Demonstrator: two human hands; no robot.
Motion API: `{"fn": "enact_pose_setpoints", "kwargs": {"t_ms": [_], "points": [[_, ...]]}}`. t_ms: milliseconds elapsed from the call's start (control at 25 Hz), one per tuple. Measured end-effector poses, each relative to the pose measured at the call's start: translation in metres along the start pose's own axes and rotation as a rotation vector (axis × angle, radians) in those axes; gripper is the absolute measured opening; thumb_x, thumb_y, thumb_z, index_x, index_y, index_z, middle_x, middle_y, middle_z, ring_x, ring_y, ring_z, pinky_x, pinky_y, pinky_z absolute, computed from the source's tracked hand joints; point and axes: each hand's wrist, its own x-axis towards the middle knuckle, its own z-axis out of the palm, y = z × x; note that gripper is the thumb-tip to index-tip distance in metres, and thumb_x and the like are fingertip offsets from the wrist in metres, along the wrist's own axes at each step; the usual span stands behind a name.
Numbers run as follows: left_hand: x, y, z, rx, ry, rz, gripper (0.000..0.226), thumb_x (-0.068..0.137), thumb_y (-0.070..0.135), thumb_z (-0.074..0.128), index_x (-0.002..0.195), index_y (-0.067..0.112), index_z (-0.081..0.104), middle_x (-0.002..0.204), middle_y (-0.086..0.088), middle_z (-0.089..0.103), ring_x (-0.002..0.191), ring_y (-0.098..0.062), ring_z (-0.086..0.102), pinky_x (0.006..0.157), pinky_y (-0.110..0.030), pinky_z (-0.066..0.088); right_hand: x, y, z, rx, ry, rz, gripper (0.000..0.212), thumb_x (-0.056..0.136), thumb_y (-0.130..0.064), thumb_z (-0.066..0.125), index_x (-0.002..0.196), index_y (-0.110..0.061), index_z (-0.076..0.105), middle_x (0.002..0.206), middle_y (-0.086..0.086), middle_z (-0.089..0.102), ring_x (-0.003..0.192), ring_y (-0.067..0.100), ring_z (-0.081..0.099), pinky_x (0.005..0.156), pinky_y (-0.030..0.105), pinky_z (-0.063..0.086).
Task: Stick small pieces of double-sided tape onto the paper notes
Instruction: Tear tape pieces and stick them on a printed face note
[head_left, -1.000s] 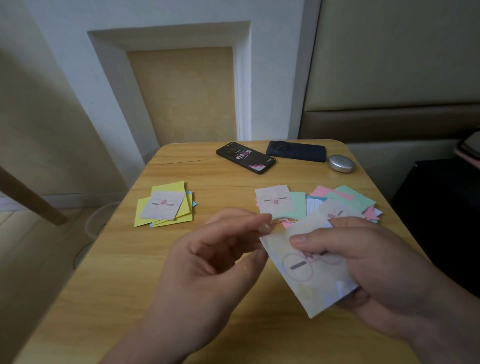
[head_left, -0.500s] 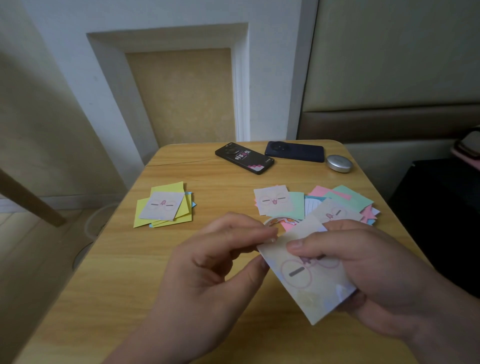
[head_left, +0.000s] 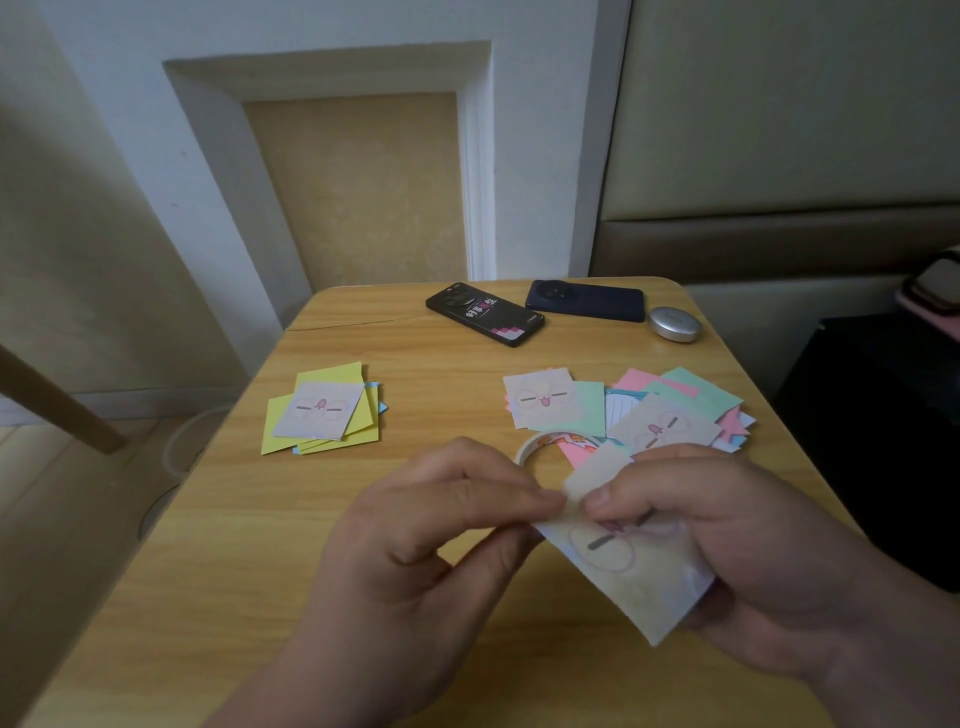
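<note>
Pinching paper note (head_left: 639, 577) at upper corner: left grip (head_left: 431, 545) | right grip (head_left: 753, 551) grasps same note, thumb on top | above desk (head_left: 234, 571)

Head view — downward, close over table (head_left: 218, 545)

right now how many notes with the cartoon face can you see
4 face notes: one atop the yellow pile, two in the right spread, one held by left hand and right hand. Others may be buried.
</note>
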Motion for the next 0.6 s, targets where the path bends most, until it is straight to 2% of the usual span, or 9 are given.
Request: {"fn": "enact_pose_setpoints", "kwargs": {"t_ms": [120, 240, 320, 360, 440, 480, 520, 560, 600], "points": [[0.002, 0.004, -0.003, 0.032, -0.058, 0.042, 0.013, 0.089, 0.012, 0.070, 0.097, 0.020, 0.076, 0.091, 0.006, 0.067, 0.080, -0.013, 0.069, 0.065, -0.031, 0.052, 0.002, 0.002, -0.001, 0.003, -0.024, 0.020, 0.056, 0.044, -0.018, 0.079, 0.096, -0.005, 0.060, 0.087, 0.021, 0.056, 0.081, 0.035, 0.054, 0.078, 0.048, 0.006], [-0.002, 0.013, -0.008, 0.118, -0.093, 0.104, 0.015, 0.094, 0.017, 0.062, 0.096, 0.022, 0.076, 0.088, 0.009, 0.062, 0.070, -0.004, 0.062, 0.059, -0.022, 0.049, -0.001, 0.002, -0.001, -0.018, -0.039, 0.047, 0.034, 0.043, -0.016, 0.078, 0.071, -0.007, 0.062, 0.072, 0.018, 0.053, 0.063, 0.029, 0.050, 0.075, 0.048, 0.007], [-0.001, 0.009, -0.001, 0.162, -0.116, 0.137, 0.019, 0.093, 0.016, 0.065, 0.102, 0.029, 0.076, 0.078, 0.011, 0.056, 0.063, -0.003, 0.056, 0.055, -0.023, 0.048, -0.002, 0.002, -0.003, -0.004, -0.056, 0.069, 0.027, 0.045, -0.014, 0.080, 0.066, -0.007, 0.064, 0.070, 0.016, 0.051, 0.061, 0.026, 0.045, 0.073, 0.047, 0.007], [0.003, 0.008, 0.001, 0.277, -0.085, 0.143, 0.032, 0.088, 0.020, 0.071, 0.115, 0.035, 0.072, 0.067, 0.014, 0.047, 0.058, 0.000, 0.050, 0.053, -0.019, 0.046, -0.002, 0.003, -0.004, -0.014, -0.078, 0.078, 0.025, 0.049, -0.014, 0.081, 0.067, -0.005, 0.066, 0.071, 0.017, 0.052, 0.060, 0.026, 0.045, 0.070, 0.044, 0.008], [0.002, 0.007, 0.001, 0.402, -0.031, 0.008, 0.089, 0.070, 0.041, 0.079, 0.148, 0.044, 0.037, 0.052, 0.014, 0.030, 0.049, 0.001, 0.037, 0.046, -0.013, 0.045, 0.000, 0.006, -0.005, -0.064, -0.154, 0.118, 0.041, 0.056, -0.016, 0.084, 0.082, 0.009, 0.065, 0.084, 0.024, 0.054, 0.071, 0.032, 0.046, 0.067, 0.045, 0.008], [-0.004, 0.007, 0.001, 0.306, -0.061, -0.062, 0.098, 0.071, 0.031, 0.079, 0.152, 0.048, 0.025, 0.055, 0.012, 0.042, 0.050, -0.002, 0.040, 0.044, -0.021, 0.050, 0.000, 0.009, -0.005, -0.091, -0.176, 0.124, 0.058, 0.058, -0.019, 0.085, 0.096, 0.018, 0.061, 0.094, 0.030, 0.053, 0.082, 0.037, 0.044, 0.068, 0.047, 0.007], [-0.009, 0.007, 0.000, 0.206, -0.062, -0.062, 0.097, 0.076, 0.020, 0.075, 0.151, 0.052, 0.023, 0.070, 0.012, 0.057, 0.054, -0.008, 0.047, 0.044, -0.031, 0.052, 0.000, 0.011, -0.006, -0.100, -0.189, 0.115, 0.068, 0.061, -0.021, 0.085, 0.107, 0.020, 0.056, 0.103, 0.035, 0.052, 0.089, 0.041, 0.041, 0.068, 0.048, 0.007], [-0.013, 0.009, -0.001, 0.102, -0.082, -0.061, 0.096, 0.078, 0.010, 0.071, 0.150, 0.053, 0.024, 0.086, 0.011, 0.064, 0.057, -0.015, 0.052, 0.046, -0.037, 0.052, 0.001, 0.012, -0.007, -0.098, -0.206, 0.095, 0.067, 0.066, -0.020, 0.083, 0.114, 0.017, 0.057, 0.111, 0.040, 0.054, 0.094, 0.043, 0.043, 0.067, 0.045, 0.012], [-0.014, 0.012, -0.002, 0.024, -0.076, -0.064, 0.099, 0.078, 0.000, 0.069, 0.150, 0.052, 0.024, 0.097, 0.008, 0.065, 0.058, -0.019, 0.056, 0.048, -0.040, 0.052, 0.001, 0.014, -0.008, -0.076, -0.227, 0.065, 0.057, 0.071, -0.018, 0.080, 0.115, 0.013, 0.062, 0.117, 0.041, 0.057, 0.097, 0.044, 0.050, 0.068, 0.041, 0.026]]}}
